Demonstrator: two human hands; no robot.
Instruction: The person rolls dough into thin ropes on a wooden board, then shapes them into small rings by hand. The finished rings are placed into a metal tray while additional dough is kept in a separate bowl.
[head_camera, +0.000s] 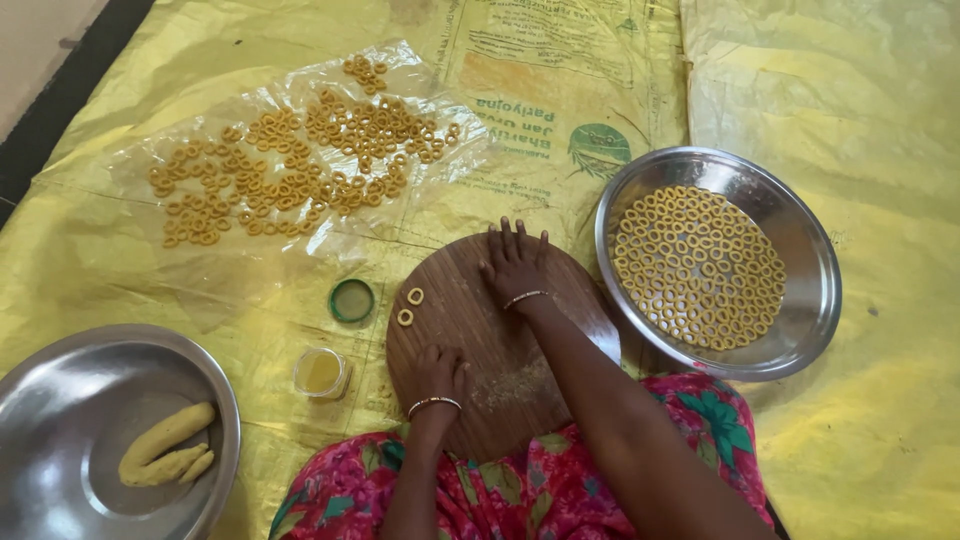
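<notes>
Your right hand (515, 266) lies flat, fingers spread, on the round wooden board (560, 330); your left hand (440, 372) rests curled at its six o'clock edge, two dough rings (410, 306) at ten o'clock.

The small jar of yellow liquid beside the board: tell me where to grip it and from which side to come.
Grip the small jar around its side wall, coming from above and from the board's side. It stands upright and open, its green lid lying apart, so a tilt would likely spill it. The left hand, resting on the wooden board, is nearest.
</notes>
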